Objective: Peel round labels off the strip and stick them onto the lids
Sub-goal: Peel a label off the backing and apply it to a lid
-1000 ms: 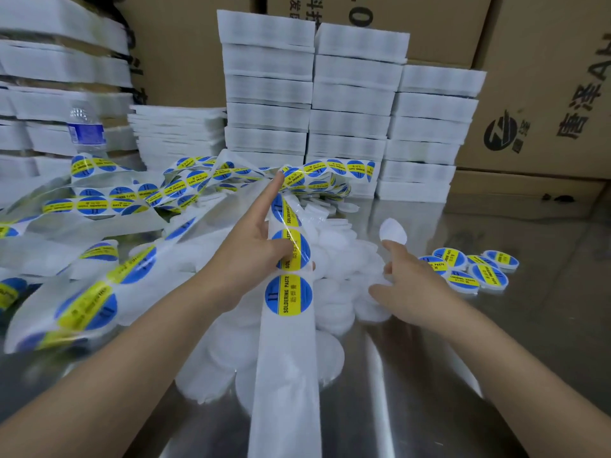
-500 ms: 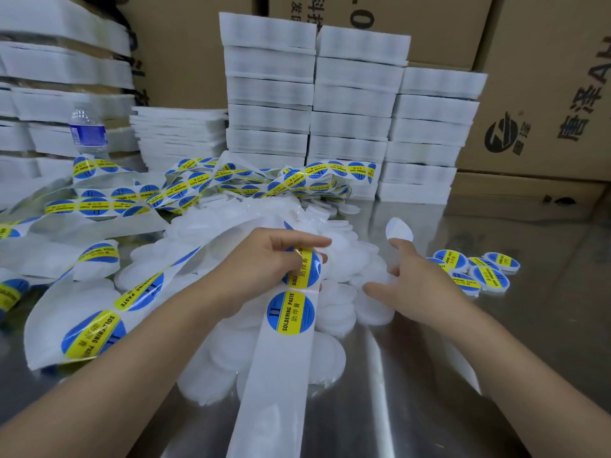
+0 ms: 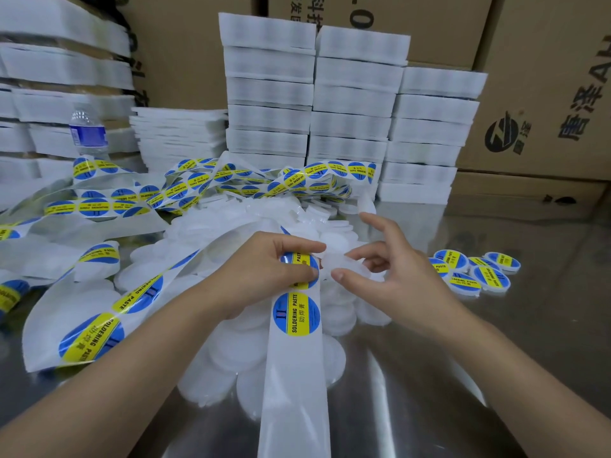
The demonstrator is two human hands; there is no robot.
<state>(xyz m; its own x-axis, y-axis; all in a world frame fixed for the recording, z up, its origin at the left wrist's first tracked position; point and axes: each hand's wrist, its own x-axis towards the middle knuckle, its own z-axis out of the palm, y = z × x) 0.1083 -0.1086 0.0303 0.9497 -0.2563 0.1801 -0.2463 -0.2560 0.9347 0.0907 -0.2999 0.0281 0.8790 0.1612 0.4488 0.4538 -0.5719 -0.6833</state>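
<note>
Head view: your left hand [image 3: 264, 271] is curled round the strip [image 3: 294, 391], with thumb and fingertips pinching it right at a round label [image 3: 299, 264]. I cannot tell whether that label has lifted off the backing. Your right hand [image 3: 393, 279] is half open. Its thumb and middle fingers close lightly on a bare white lid [image 3: 337, 263] and the index finger is raised clear. The lid sits just beside the label, nearly touching it. Both hands work right over the pile of lids [image 3: 224, 368], which lies on the metal table [image 3: 446, 391].

Going by what lies around that pile, you are early in the job. To the right of the pile sits a small cluster of labelled lids [image 3: 472, 271], only a handful. The pile itself is large and unlabelled as far as it shows. Behind it and to its left, the tangle of strip [image 3: 198, 190] carries many labels.

The strip's long axis runs from your side of the pile straight away from you, up to your left hand. On your side of the pile the backing is bare. The next label [image 3: 296, 314] sits just short of your fingers, its print running along the strip. Past your hand the strip doubles back and lies on a diagonal to the left of the pile.
</note>
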